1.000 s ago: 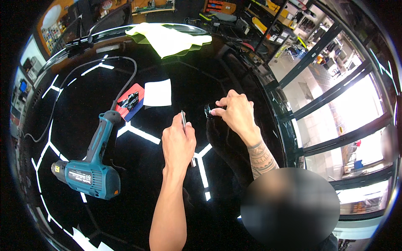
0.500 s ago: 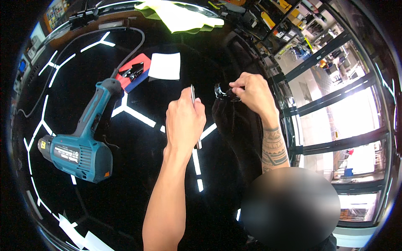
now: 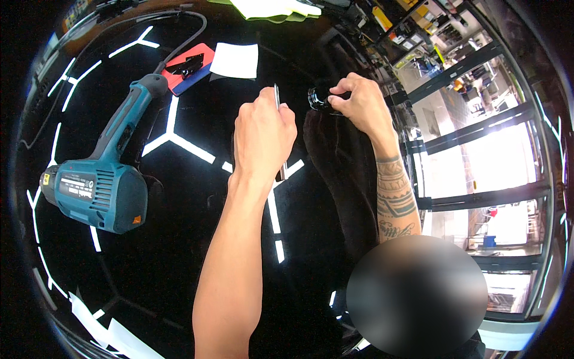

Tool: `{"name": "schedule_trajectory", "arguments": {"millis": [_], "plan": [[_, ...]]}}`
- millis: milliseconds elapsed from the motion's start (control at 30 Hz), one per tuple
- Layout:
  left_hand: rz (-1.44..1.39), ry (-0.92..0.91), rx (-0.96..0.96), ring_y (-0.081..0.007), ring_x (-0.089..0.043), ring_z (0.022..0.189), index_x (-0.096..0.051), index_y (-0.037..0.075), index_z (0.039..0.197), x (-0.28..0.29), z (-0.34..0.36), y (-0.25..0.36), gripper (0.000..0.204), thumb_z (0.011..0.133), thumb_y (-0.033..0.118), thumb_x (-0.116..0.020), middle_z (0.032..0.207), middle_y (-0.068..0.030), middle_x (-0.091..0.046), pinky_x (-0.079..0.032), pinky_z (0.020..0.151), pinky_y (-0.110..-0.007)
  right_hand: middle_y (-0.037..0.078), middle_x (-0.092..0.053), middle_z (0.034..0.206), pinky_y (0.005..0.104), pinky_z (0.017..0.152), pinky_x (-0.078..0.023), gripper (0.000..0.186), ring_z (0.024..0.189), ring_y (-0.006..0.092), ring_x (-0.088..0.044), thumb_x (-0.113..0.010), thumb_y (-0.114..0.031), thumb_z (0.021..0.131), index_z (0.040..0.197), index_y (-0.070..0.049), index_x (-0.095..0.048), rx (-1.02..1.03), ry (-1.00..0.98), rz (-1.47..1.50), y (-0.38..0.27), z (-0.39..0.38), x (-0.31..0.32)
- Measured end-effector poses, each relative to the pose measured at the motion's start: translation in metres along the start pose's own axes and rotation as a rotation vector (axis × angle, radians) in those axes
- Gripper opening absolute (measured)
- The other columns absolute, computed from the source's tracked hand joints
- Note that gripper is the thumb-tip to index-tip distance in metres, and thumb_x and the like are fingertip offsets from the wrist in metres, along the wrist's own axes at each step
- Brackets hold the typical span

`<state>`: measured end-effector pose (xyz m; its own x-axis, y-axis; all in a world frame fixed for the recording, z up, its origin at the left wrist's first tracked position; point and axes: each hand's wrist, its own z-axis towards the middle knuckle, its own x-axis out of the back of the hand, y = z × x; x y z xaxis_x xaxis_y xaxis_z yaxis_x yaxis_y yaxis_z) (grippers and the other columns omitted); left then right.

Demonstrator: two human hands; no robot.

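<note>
White lettering marks the dark label on the teal, pistol-shaped plastic heat gun; tattooed script crosses the right forearm.

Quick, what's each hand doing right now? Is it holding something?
Left hand: closed, holding a thin metal tool.
Right hand: pinched closed, holding a shiny black scrap.

Black panel: smooth, mirror-gloss finish. Heat gun housing looks like satin teal plastic, dark-grey grip reads matt and rubbery; slim tool is shiny metal. White sheet looks like matt paper, dark film-like piece glossy, yellow-green cloth matt.
</note>
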<state>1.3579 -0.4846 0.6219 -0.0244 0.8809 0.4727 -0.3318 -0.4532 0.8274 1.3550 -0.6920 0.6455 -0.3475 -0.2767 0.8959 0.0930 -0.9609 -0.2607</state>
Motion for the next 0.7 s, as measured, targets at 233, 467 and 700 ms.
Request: {"name": "schedule_trajectory", "arguments": {"millis": [233,467,700], "plan": [[0.028,0.023,0.024,-0.0447,-0.067,0.074,-0.061,-0.006,0.089,0.001,0.0,0.003,0.017,0.089,0.011,-0.059,0.074,-0.027,-0.065,-0.052,0.07,-0.049,0.016,-0.065,0.085,0.0422,0.079,-0.05,0.017,0.087,0.0351,-0.064,-0.072,-0.015,0.073,0.084,-0.002,-0.074,0.008,0.024,0.002,-0.004,0.0,0.0],[0.01,-0.003,0.04,-0.0474,-0.066,0.08,-0.061,-0.006,0.092,0.0,-0.001,0.002,0.018,0.089,0.012,-0.06,0.078,-0.0295,-0.066,-0.053,0.073,-0.051,0.017,-0.066,0.084,0.0392,0.076,-0.051,0.016,0.083,0.0346,-0.066,-0.071,-0.01,0.075,0.086,0.001,-0.074,0.08,0.058,-0.025,0.0,-0.003,-0.005],[0.021,-0.012,0.046,-0.0443,-0.069,0.079,-0.061,-0.008,0.095,0.002,-0.002,0.005,0.019,0.089,0.01,-0.061,0.079,-0.0294,-0.067,-0.057,0.072,-0.047,0.017,-0.067,0.084,0.039,0.077,-0.052,0.015,0.082,0.0331,-0.067,-0.072,-0.008,0.076,0.087,0.001,-0.075,0.08,0.007,0.107,0.004,-0.002,0.003]]}}
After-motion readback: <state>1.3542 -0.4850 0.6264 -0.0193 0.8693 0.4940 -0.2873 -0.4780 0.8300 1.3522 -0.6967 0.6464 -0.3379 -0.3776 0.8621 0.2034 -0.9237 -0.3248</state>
